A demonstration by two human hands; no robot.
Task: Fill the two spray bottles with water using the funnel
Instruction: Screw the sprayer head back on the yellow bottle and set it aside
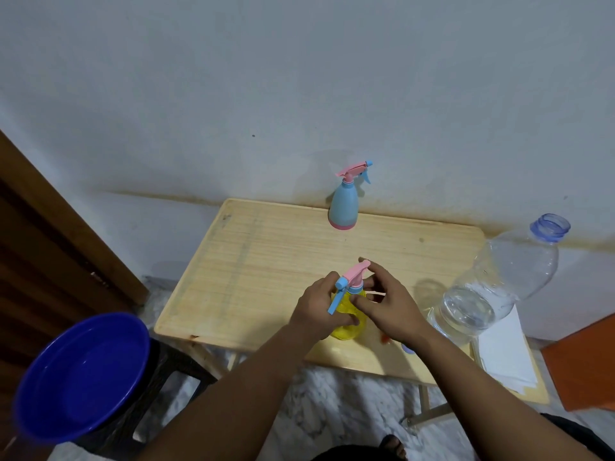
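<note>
A yellow spray bottle [346,329] with a pink and blue trigger head [353,277] stands near the front of the wooden table [266,261]. My left hand [319,311] grips its body. My right hand [386,307] has its fingers at the bottle's neck and collar, just under the head. A second spray bottle [342,207], pale blue with a pink base and pink head, stands alone at the table's far edge by the wall. A small orange piece [386,339], perhaps the funnel, peeks out under my right wrist, mostly hidden.
A large clear water bottle [499,284], uncapped and partly full, stands at the table's right side on white paper [506,357]. A blue cap [408,349] lies under my right forearm. A blue basin [83,374] sits on a dark stool at the left. An orange object [582,361] is at the right edge.
</note>
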